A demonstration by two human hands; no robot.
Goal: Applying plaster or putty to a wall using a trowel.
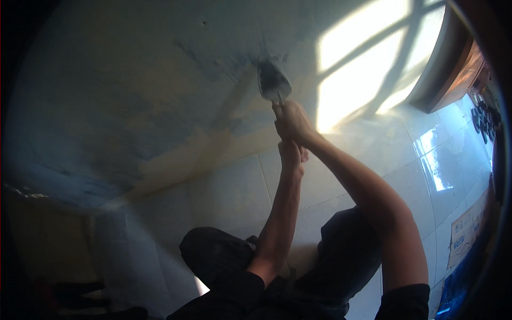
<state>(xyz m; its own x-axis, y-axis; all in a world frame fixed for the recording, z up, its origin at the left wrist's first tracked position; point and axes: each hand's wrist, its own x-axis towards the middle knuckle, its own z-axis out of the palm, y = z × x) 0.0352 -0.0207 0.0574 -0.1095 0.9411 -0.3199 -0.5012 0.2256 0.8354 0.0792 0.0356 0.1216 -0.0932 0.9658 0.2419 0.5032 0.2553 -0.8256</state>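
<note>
A trowel point(274, 81) with a pointed metal blade, dark in its middle, is held up against the stained wall point(176, 101). Its tip lies by dark smears and scratches on the wall's surface. My right hand point(292, 121) is closed round the handle just below the blade. Right under it, my left hand point(292, 156) is also closed, its fingers curled at the handle's lower end. Both hands cover the handle, so little of it shows.
Pale floor tiles point(229, 181) meet the wall's lower edge. My bent knees point(216, 248) are below my arms. At the right are a wooden door frame point(445, 64), several shoes point(482, 122), a cardboard sheet point(464, 234) and blue sheeting point(456, 288). Window light falls on the wall.
</note>
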